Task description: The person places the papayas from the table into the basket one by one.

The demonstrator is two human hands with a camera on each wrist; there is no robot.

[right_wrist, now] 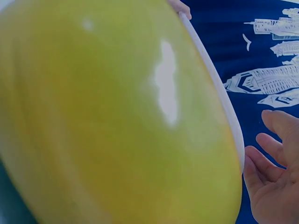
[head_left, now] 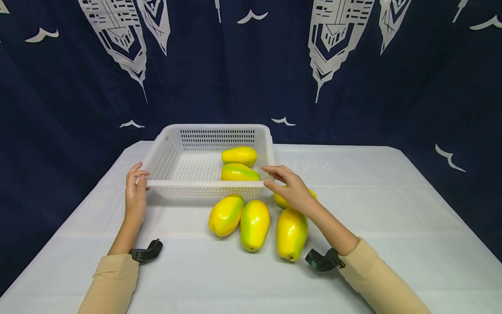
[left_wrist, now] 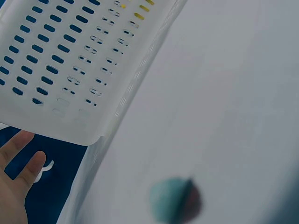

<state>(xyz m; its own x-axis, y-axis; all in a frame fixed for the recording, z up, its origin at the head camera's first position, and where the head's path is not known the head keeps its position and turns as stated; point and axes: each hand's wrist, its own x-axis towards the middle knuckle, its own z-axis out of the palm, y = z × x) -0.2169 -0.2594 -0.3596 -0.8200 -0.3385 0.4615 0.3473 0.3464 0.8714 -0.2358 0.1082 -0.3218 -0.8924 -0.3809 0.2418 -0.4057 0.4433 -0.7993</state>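
Note:
A white plastic basket [head_left: 208,183] with slotted walls stands on the table. My left hand [head_left: 135,192] is at its front left corner, fingertips right at the rim; the left wrist view shows thumb and finger spread apart beside the basket wall [left_wrist: 51,51]. At the front right corner, my right hand [head_left: 292,189] has its thumb and loosely bent fingers about the rim. Two glossy yellow-green papaya-like fruits [head_left: 240,172] lie inside, on the right. Several more fruits [head_left: 255,225] lie before the basket, one partly hidden under my right hand. A fruit [right_wrist: 117,116] fills much of the right wrist view.
A white cloth covers the table [head_left: 372,196]. Behind it hangs a dark blue curtain [head_left: 235,78] with white printed buildings and birds. Black wrist cameras [head_left: 147,251] sit on both forearms, the right one close beside a loose fruit [head_left: 292,235].

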